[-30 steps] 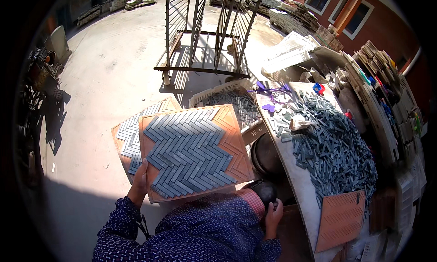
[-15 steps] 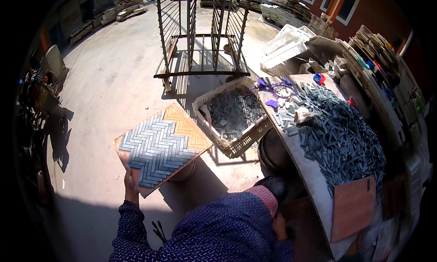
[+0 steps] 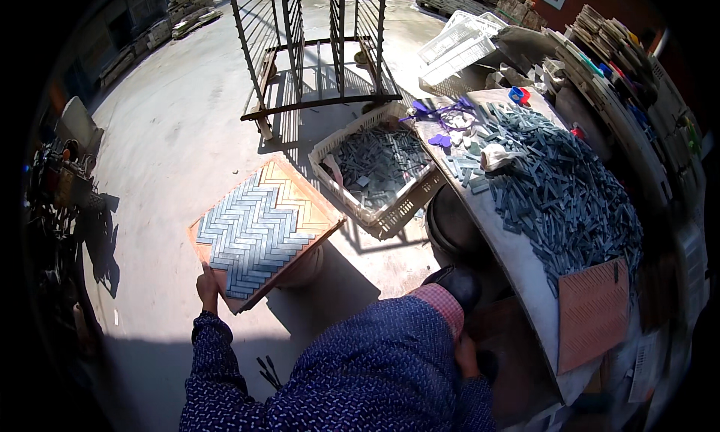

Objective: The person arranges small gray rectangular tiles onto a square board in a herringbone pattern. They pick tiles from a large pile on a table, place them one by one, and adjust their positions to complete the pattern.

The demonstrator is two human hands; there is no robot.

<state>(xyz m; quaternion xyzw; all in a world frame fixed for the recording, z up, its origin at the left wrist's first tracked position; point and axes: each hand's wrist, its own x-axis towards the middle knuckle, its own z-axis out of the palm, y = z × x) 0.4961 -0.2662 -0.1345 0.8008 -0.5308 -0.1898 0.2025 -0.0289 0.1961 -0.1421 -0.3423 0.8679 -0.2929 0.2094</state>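
Your left hand grasps the tray at its edge, presumably for steadiness; right hand: grip cannot be determined.

Orange tray, turned cornerwise, sunlit, up above the pale floor, blue-grey tile strips in neat herringbone across most of it, bare grooves toward the far-right side

An outdoor tile-workshop yard is indicated by sunlit concrete ground, a metal rack at top centre, and a desk at right heaped with loose grey tile strips.
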